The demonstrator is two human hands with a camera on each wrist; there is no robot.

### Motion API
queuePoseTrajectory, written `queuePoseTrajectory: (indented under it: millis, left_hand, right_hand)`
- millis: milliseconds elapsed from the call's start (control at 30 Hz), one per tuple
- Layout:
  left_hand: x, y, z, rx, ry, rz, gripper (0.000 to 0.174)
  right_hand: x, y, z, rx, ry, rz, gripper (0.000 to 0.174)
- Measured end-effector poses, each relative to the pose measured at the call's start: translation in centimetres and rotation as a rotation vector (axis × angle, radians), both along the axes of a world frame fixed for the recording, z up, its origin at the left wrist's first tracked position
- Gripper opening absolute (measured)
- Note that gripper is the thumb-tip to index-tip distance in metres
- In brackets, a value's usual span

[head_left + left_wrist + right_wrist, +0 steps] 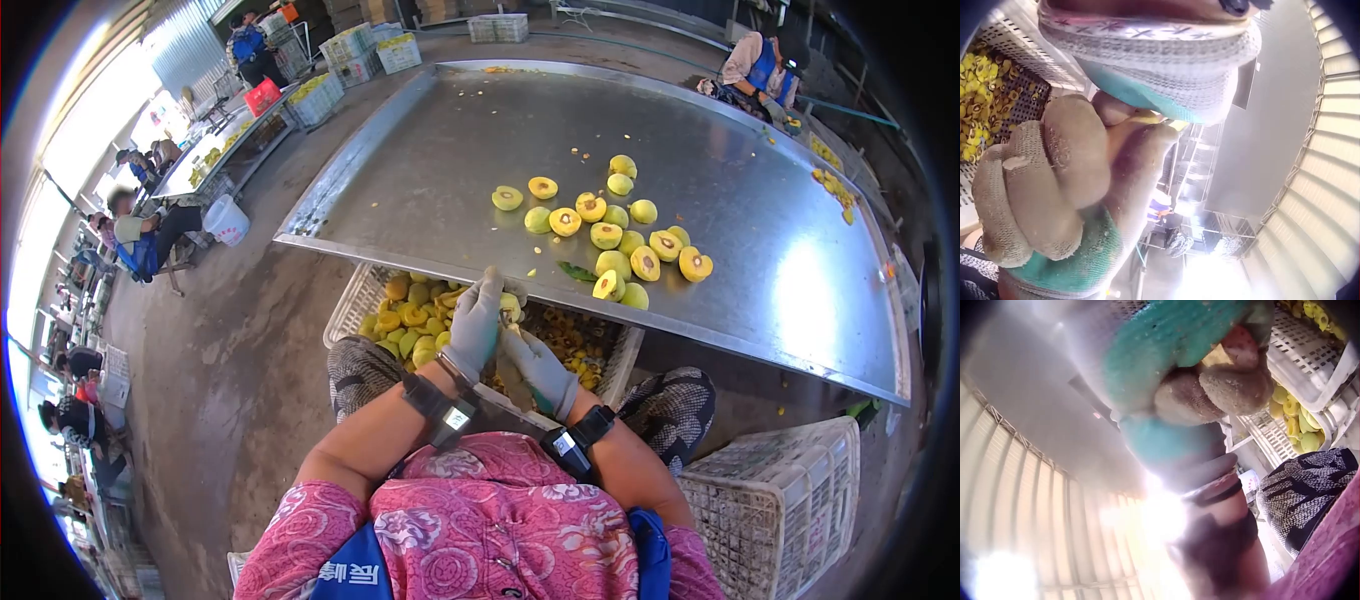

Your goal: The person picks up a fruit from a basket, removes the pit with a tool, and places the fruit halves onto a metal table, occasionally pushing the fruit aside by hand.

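Left hand [478, 325] grips a fruit [510, 308] before the desk [450, 130]; what right hand [541, 370] holds is unclear. Fruit halves [645, 264] lie on the desk, a crate [622, 368] below.

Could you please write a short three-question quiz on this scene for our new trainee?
1. True or false: every fruit on the metal table is whole.
2. Multiple choice: what else lies on the table, beside the fruit?
A) a spoon
B) a green leaf
C) a red cup
3. Fill the gap: the left hand and the right hand both wear ____.

Key:
1. False; several show their cut faces.
2. B
3. gloves
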State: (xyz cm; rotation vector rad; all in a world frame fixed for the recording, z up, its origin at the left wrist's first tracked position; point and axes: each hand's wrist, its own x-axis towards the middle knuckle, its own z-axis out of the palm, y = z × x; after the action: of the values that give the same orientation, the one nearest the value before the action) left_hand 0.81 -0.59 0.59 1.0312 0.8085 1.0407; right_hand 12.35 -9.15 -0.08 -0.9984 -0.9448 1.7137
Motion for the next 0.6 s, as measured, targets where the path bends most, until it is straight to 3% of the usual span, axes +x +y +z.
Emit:
queuePoseTrajectory:
  millis: [200,300,333,433,500,600]
  left_hand:
    - [-1.3,0.2,3.3,-0.390,-0.238,-0.234,0.053]
    - [-1.7,0.4,2.9,-0.430,-0.303,-0.270,0.054]
    - [-1.7,0.5,2.5,-0.369,-0.247,-0.227,0.054]
    - [-0.8,0.3,1.6,-0.191,-0.099,-0.097,0.053]
    - [-0.2,-0.1,1.6,-0.078,-0.024,-0.013,0.051]
    - [-0.5,-0.3,2.5,-0.227,-0.116,-0.078,0.050]
  right_hand:
    - [0.8,-0.2,0.3,-0.115,0.230,0.139,0.036]
    - [1.3,0.0,0.4,-0.165,0.299,0.221,0.036]
    - [1.4,0.0,0.4,-0.191,0.316,0.243,0.036]
    - [-1.0,0.7,-1.4,0.125,0.017,-0.060,0.036]
    - [0.0,0.0,-0.6,0.005,0.107,0.044,0.036]
    - [0.6,-0.3,0.1,-0.020,0.153,0.136,0.036]
